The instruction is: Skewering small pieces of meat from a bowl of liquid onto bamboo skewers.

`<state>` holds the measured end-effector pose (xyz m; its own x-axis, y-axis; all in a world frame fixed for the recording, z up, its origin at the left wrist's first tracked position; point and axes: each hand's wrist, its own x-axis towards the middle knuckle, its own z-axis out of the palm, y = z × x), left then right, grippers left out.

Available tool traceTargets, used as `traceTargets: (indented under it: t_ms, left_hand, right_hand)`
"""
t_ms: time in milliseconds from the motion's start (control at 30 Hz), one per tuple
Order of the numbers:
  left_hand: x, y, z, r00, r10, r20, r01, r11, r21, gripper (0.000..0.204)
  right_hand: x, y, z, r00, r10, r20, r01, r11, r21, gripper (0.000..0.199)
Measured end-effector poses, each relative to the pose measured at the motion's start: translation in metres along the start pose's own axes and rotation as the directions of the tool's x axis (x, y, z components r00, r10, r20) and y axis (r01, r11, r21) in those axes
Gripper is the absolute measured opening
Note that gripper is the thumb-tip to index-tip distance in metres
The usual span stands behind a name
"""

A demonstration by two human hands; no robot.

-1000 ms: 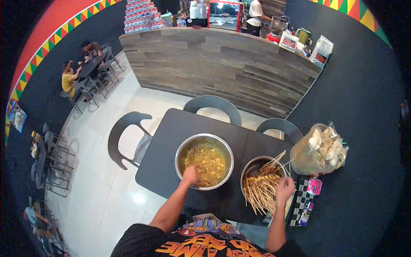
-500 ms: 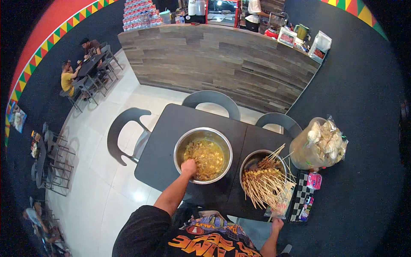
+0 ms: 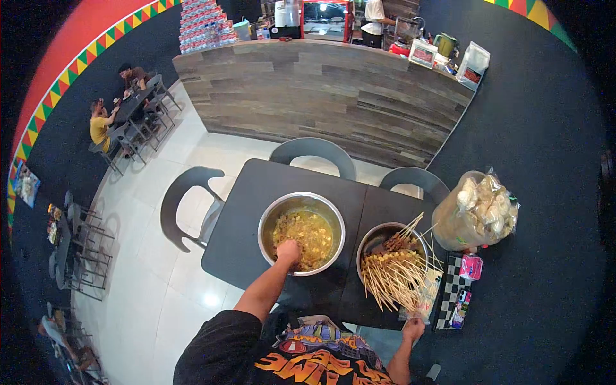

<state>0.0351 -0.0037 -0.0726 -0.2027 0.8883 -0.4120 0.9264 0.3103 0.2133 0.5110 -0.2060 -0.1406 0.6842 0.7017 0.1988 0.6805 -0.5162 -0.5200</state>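
Note:
My left hand (image 3: 289,253) reaches into a large steel bowl (image 3: 341,226) on the table. Its fingers are curled down into chunky pieces in yellow liquid (image 3: 312,234), and the fingertips are hidden. To the right stands a second steel bowl (image 3: 366,242), filled with yellow-coated meat pieces on bamboo skewers (image 3: 393,280); many bare stick ends point toward me. By the near table edge my right hand (image 3: 414,328) is closed beside a clear plastic packet (image 3: 420,307) next to the stick ends. What its fingers grip is too small to make out.
A large bag-lined tub of pale pieces (image 3: 478,212) stands right of the skewer bowl. Near it are a checkered strip (image 3: 449,292), a pink packet (image 3: 471,267) and a phone (image 3: 461,308). Chairs (image 3: 313,151) surround the dark table (image 3: 234,240); a wood-panelled counter (image 3: 321,90) lies beyond.
My left hand has moved slightly to the right within the bowl's food. My right hand has come up a little, closer to the plastic packet and the stick ends.

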Motion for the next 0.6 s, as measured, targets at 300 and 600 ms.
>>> traceTargets:
  t_ms: [300, 600]
  left_hand:
    - [0.008, -0.01, 0.001, 0.998, 0.066, -0.021, -0.067, 0.997, -0.036, 0.02]
    - [-0.016, -0.001, -0.049, 0.997, 0.07, 0.033, 0.022, 0.159, -0.987, 0.019]
  right_hand:
    - [0.005, -0.012, 0.0, 0.974, 0.16, 0.162, -0.167, 0.986, 0.028, 0.011]
    - [0.0, -0.014, 0.007, 0.955, 0.272, 0.121, -0.285, 0.951, 0.117, 0.014]
